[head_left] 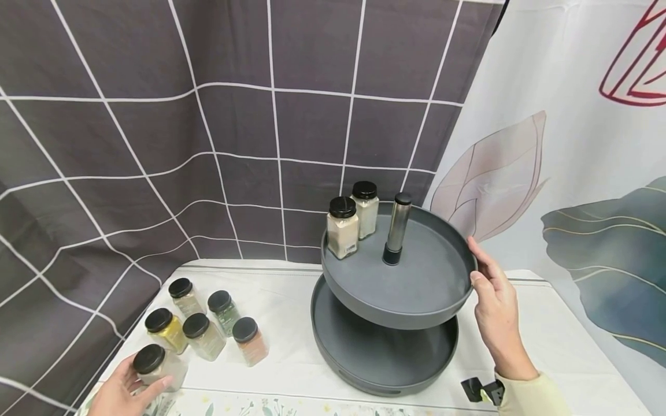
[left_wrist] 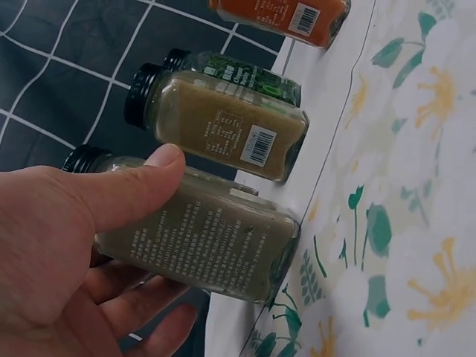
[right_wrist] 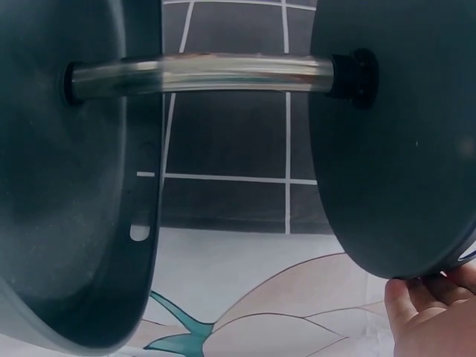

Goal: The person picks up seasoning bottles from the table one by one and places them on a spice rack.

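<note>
Tabletop (head_left: pixel 286 312), eight jars (head_left: pixel 205 342), two trays (head_left: pixel 426 271)

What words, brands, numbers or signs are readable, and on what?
Nothing is legible.
Held square black-lidded glass jar: white print, too small.
Tan-filled glass jar: print, barcode, too small.
Green-filled glass jar: white lettering, too blurred.
Orange-filled glass jar: print, barcode, too small.
Cream-filled glass jar on upper round grey tray: label, too small.

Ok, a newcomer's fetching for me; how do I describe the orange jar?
Find the grey two-tier tray. Left of it, black-lidded jars cluster on the white cloth. The orange jar stands nearest the tray, the only one filled orange.
</note>
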Motion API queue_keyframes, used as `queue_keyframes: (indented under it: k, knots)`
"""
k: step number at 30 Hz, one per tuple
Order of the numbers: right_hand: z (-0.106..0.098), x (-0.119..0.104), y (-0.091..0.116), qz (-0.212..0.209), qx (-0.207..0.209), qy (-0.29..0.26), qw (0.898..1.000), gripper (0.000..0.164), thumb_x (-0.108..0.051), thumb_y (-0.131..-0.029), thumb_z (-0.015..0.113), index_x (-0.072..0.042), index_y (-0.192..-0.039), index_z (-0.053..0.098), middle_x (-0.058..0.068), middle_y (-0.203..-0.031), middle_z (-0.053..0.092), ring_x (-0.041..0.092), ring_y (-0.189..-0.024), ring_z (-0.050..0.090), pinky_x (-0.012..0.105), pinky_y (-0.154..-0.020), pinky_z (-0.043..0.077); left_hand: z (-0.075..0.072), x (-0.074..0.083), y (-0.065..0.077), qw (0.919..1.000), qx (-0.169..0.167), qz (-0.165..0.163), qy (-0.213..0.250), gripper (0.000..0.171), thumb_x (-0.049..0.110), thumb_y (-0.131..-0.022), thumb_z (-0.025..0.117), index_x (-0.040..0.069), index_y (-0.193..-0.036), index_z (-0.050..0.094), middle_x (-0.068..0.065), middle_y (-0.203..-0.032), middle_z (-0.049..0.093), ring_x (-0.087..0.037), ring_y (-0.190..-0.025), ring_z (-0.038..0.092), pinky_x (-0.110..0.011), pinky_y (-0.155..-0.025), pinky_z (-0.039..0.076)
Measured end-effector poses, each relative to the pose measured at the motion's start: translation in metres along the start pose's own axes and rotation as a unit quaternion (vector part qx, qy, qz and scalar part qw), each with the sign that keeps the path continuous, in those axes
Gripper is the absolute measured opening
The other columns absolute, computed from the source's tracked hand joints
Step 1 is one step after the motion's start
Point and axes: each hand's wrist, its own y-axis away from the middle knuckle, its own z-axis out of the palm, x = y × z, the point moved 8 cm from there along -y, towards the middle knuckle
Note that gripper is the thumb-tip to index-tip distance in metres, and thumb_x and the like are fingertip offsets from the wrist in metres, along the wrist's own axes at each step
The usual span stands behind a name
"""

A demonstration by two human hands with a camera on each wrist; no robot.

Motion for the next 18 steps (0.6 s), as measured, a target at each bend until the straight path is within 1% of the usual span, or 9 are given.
queue_keyframes:
  k: [3,7,10,12,14,15,16,17,18]
  knots:
    - [0.000,0.000,0.000,-0.003,0.000,0.001,1.000,0.044,0.005,-0.094,0.036,-0.002,-0.136,0.044,0.009,-0.142,0.041,0.012,-0.129,0.038,0.013,-0.101,0.032,-0.002,0.002,0.002,1.0000,0.003,0.006,0.003,0.070,0.011,-0.069,0.081,-0.016,-0.120,0.040,-0.041,-0.106,0.053,0.021,-0.077,0.040,-0.001,-0.061,0.040]
    - [0.000,0.000,0.000,-0.003,0.001,0.000,1.000,0.044,0.006,-0.093,0.035,-0.003,-0.135,0.045,0.009,-0.142,0.042,0.013,-0.130,0.038,0.013,-0.101,0.032,-0.007,0.009,0.005,0.9996,0.018,0.018,0.009,0.069,0.007,-0.067,0.081,-0.015,-0.118,0.042,-0.040,-0.103,0.055,0.021,-0.078,0.041,0.000,-0.061,0.039]
    - [0.000,0.000,0.000,-0.005,0.001,-0.008,1.000,0.044,0.007,-0.093,0.035,-0.001,-0.135,0.045,0.010,-0.141,0.042,0.014,-0.130,0.037,0.014,-0.102,0.032,-0.012,0.015,0.006,0.9995,0.027,0.018,0.001,0.069,0.010,-0.067,0.082,-0.013,-0.119,0.043,-0.038,-0.101,0.057,0.021,-0.077,0.042,0.000,-0.061,0.039]
    - [0.000,0.000,-0.001,-0.007,0.002,-0.015,1.000,0.044,0.007,-0.092,0.035,0.000,-0.134,0.045,0.010,-0.141,0.042,0.014,-0.130,0.037,0.014,-0.102,0.032,-0.015,0.020,0.005,0.9996,0.020,0.017,-0.009,0.070,0.013,-0.068,0.082,-0.012,-0.120,0.043,-0.038,-0.102,0.058,0.021,-0.078,0.043,0.000,-0.062,0.039]
    - [0.000,0.000,-0.001,-0.010,0.000,-0.017,1.000,0.044,0.008,-0.092,0.035,0.001,-0.134,0.045,0.011,-0.141,0.042,0.014,-0.130,0.037,0.014,-0.102,0.032,-0.019,0.025,0.005,0.9993,0.013,0.011,-0.032,0.072,0.018,-0.069,0.082,-0.010,-0.122,0.042,-0.036,-0.103,0.058,0.019,-0.076,0.044,-0.001,-0.060,0.040]
    - [0.000,0.000,-0.001,-0.012,0.000,-0.014,1.000,0.043,0.008,-0.092,0.035,0.001,-0.134,0.045,0.011,-0.141,0.042,0.014,-0.130,0.038,0.014,-0.101,0.032,-0.021,0.029,0.005,0.9989,0.010,0.004,-0.045,0.073,0.021,-0.070,0.082,-0.009,-0.123,0.042,-0.036,-0.104,0.059,0.014,-0.076,0.050,-0.007,-0.065,0.044]
    - [0.000,-0.001,-0.001,-0.012,-0.001,-0.011,1.000,0.043,0.008,-0.092,0.035,0.001,-0.134,0.045,0.011,-0.141,0.042,0.014,-0.129,0.038,0.014,-0.101,0.032,-0.024,0.032,0.005,0.9984,0.006,0.001,-0.056,0.074,0.023,-0.070,0.081,-0.008,-0.124,0.042,-0.035,-0.105,0.059,0.013,-0.075,0.051,-0.013,-0.066,0.046]
    - [0.000,-0.001,-0.001,-0.013,-0.001,-0.014,1.000,0.043,0.008,-0.092,0.035,0.001,-0.134,0.045,0.011,-0.141,0.043,0.014,-0.129,0.038,0.014,-0.101,0.032,-0.027,0.036,0.005,0.9975,0.003,-0.004,-0.070,0.075,0.027,-0.070,0.081,-0.006,-0.125,0.042,-0.034,-0.105,0.059,0.011,-0.074,0.052,-0.021,-0.070,0.048]
    - [0.000,-0.001,-0.001,-0.014,-0.001,-0.013,1.000,0.043,0.008,-0.092,0.035,0.002,-0.133,0.045,0.011,-0.141,0.043,0.014,-0.129,0.038,0.015,-0.101,0.032,-0.031,0.040,0.005,0.9965,0.002,-0.012,-0.083,0.076,0.030,-0.070,0.081,-0.004,-0.126,0.042,-0.033,-0.105,0.060,0.006,-0.074,0.056,-0.029,-0.073,0.048]
